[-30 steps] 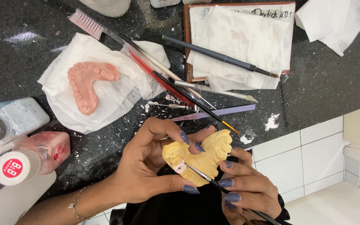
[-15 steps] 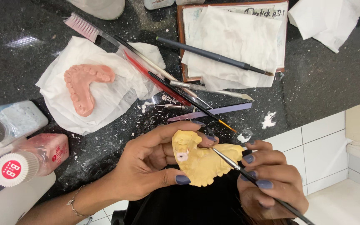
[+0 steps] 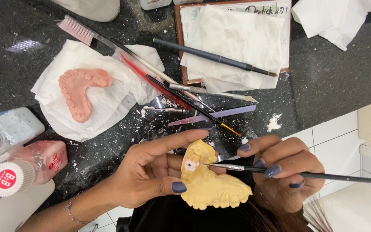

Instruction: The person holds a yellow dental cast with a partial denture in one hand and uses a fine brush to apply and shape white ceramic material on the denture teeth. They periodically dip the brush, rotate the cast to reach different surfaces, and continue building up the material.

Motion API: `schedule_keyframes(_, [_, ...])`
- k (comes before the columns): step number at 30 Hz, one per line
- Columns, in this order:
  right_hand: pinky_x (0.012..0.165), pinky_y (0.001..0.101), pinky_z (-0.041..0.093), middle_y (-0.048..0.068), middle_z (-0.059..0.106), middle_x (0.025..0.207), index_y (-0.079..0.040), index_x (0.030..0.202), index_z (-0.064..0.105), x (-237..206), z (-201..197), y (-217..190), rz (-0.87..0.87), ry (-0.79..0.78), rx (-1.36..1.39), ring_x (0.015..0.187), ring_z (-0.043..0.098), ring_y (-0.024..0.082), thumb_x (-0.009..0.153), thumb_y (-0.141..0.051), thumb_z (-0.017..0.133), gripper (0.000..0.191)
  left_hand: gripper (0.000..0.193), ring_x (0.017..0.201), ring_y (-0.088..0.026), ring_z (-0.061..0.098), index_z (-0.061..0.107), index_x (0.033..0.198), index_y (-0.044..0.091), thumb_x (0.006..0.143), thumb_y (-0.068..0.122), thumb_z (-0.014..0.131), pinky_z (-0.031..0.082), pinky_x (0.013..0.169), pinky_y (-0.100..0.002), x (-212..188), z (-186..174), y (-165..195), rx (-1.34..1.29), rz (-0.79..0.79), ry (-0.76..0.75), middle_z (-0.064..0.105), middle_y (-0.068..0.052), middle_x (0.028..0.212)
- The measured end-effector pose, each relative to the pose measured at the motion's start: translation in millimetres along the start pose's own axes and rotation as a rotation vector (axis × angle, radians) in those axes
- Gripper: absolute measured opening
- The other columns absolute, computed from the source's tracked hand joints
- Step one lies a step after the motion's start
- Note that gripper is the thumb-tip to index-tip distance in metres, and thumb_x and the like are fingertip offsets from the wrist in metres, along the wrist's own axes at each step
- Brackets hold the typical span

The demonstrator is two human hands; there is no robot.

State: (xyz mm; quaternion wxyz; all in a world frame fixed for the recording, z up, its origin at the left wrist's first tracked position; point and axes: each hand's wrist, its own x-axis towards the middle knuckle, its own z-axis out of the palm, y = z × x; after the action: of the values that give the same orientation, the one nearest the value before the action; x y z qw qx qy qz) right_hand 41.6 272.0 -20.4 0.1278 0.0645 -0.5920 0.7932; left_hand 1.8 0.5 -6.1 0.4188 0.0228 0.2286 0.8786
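Now hands (brush in right) hold yellow cast.

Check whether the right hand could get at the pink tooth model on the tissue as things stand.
Probably not freely: the right hand holds a thin brush, and the left hand with the yellow cast lies toward the pink tooth model.

Yellow cast — pink denture

Your left hand holds the dental cast above the surface edge; your right hand, to its right, lays a fine brush on it. Behind-left, a denture base lies on tissue.
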Motion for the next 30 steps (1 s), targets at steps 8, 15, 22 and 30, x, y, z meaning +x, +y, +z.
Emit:
schedule_keyframes(8, [0.075, 0.0439, 0.064, 0.014, 0.059, 0.085, 0.001, 0.098, 0.061, -6.2, 3.4, 11.2, -0.035, 0.035, -0.001, 0.079, 0.071, 0.031, 0.112, -0.028, 0.058, 0.033, 0.077, 0.140, -0.039, 0.059, 0.023, 0.167, -0.001, 0.104, 0.005, 0.067, 0.051, 0.120, -0.051, 1.6, 1.3, -1.0, -0.037, -0.007, -0.005, 0.051, -0.022, 0.156])
schedule_keyframes(15, [0.075, 0.0442, 0.065, 0.013, 0.060, 0.085, 0.001, 0.095, 0.062, -9.2, 5.1, 8.1, 0.006, 0.009, 0.023, 0.083, 0.071, 0.033, 0.113, -0.028, 0.060, 0.034, 0.076, 0.140, -0.039, 0.059, 0.024, 0.166, -0.002, 0.104, 0.005, 0.066, 0.051, 0.120, -0.051, 2.2, 2.8, 0.3, -0.039, -0.010, -0.006, 0.050, -0.023, 0.157])
schedule_keyframes(22, [0.075, 0.0438, 0.064, 0.013, 0.060, 0.086, 0.001, 0.093, 0.061, -12.0, 5.5, 8.5, 0.004, 0.027, 0.036, 0.085, 0.072, 0.032, 0.111, -0.028, 0.061, 0.034, 0.076, 0.141, -0.038, 0.058, 0.023, 0.165, -0.002, 0.103, 0.004, 0.066, 0.050, 0.121, -0.048, 2.2, 3.1, 2.3, -0.005, -0.029, -0.008, 0.048, -0.023, 0.158])
schedule_keyframes(30, [0.076, 0.0425, 0.066, 0.012, 0.063, 0.085, -0.002, 0.097, 0.062, -13.2, 4.8, 4.2, -0.014, -0.016, -0.061, 0.086, 0.074, 0.031, 0.111, -0.027, 0.061, 0.028, 0.075, 0.141, -0.036, 0.058, 0.023, 0.166, -0.003, 0.103, 0.003, 0.065, 0.051, 0.119, -0.047, 2.2, 4.2, 2.5, -0.007, -0.021, -0.009, 0.049, -0.021, 0.159])
